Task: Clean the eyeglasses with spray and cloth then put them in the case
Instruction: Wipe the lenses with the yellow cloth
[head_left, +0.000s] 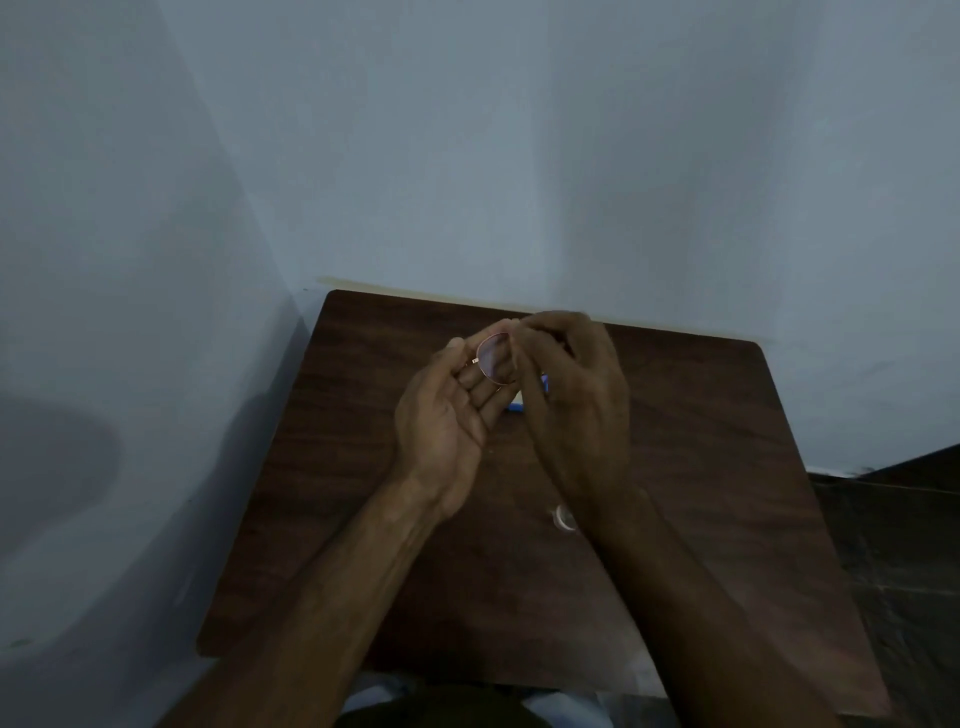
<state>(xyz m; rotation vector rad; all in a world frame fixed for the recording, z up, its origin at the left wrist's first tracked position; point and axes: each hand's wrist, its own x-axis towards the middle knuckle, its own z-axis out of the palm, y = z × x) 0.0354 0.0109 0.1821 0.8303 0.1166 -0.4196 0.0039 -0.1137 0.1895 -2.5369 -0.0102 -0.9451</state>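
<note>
Eyeglasses (493, 358) above table (363, 545): left hand (447, 415) grasps frame; right hand (576, 405) apparently pinches the other side.

Single view, head-worn, wide-angle. It faces forward and steeply down over a dark wooden table (675, 467) set against a blue-grey wall (519, 156). Forearms enter from the bottom edge. The left hand (447, 431) and right hand (576, 410), holding eyeglasses (493, 358), sit near centre, close to the lens.

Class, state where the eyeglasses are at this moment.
In the head view, the eyeglasses are held between the left hand and the right hand, above the far middle of the wooden table.
</note>
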